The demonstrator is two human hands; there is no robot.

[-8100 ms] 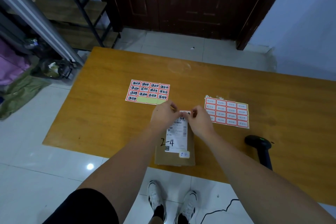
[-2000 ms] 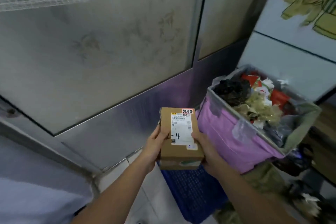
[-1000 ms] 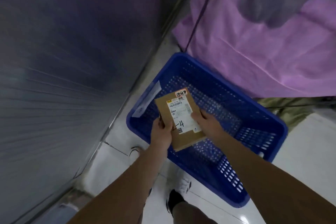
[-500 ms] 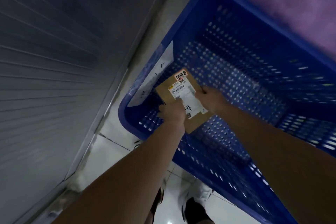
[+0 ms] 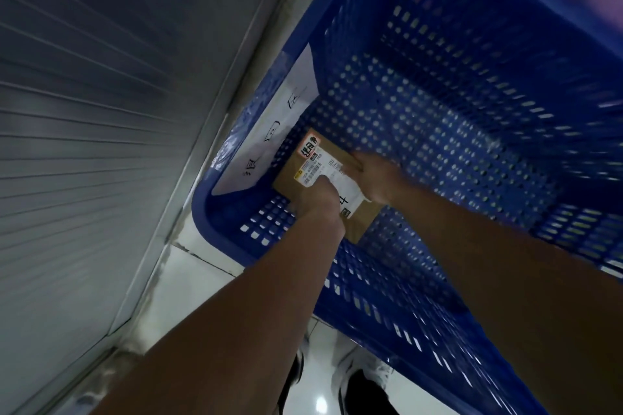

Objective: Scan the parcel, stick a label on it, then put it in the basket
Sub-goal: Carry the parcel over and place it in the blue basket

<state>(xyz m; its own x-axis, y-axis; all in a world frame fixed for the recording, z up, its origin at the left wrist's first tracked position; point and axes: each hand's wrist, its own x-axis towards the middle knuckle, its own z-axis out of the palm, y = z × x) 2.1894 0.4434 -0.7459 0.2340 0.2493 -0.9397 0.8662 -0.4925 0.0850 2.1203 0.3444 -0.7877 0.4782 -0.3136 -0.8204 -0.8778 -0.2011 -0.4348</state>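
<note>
Parcel (image 5: pixel 296 178) is seen low inside the basket (image 5: pixel 438 118), at its left end beside a white sheet (image 5: pixel 279 121) fixed to the inner wall; whether it rests on the basket floor cannot be told. An orange label (image 5: pixel 309 147) is stuck at its far corner, above a white shipping slip (image 5: pixel 350 194). The parcel is gripped from both sides: the left hand (image 5: pixel 317 204) is closed over the near left edge, the right hand (image 5: pixel 376 175) over the right edge. A corrugated shutter (image 5: pixel 94 111) stands left of the basket. Shoes (image 5: pixel 354 381) are visible on the tiled floor (image 5: pixel 188 280).
</note>
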